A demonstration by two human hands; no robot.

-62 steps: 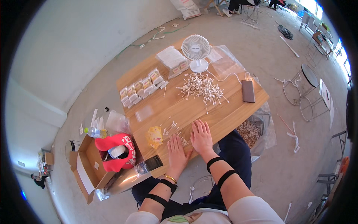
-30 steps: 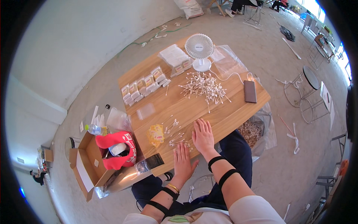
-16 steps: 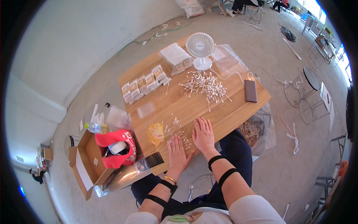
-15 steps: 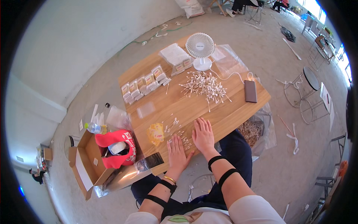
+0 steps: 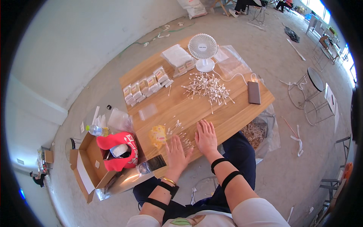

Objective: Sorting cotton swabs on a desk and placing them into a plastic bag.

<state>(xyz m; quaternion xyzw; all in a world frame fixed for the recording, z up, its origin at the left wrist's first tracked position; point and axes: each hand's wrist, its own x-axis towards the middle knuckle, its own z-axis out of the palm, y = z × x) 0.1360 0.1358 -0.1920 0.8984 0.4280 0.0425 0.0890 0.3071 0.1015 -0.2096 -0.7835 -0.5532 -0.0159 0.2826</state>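
At the table's near edge, my left hand (image 5: 177,156) lies with fingers stretched out beside a small row of cotton swabs (image 5: 186,143). My right hand (image 5: 206,139) rests flat on the wood, to the right of that row, with nothing in it. A few loose swabs (image 5: 175,126) are scattered just beyond my left fingertips. Left of them sit yellow printed cards (image 5: 157,136). Farther off, a big heap of cotton swabs (image 5: 208,88) covers the middle of the table (image 5: 234,113).
Packed swab packets (image 5: 145,87) stand in a row at the far left, near a bagged stack (image 5: 178,56). A white fan (image 5: 203,49) is cabled to a power bank (image 5: 254,92). Beside the table are a cardboard box (image 5: 89,166), a red bag (image 5: 130,151) and a bottle (image 5: 97,130).
My left hand has shifted slightly left and away from me, uncovering more of the swab row. My right hand has stayed in place.
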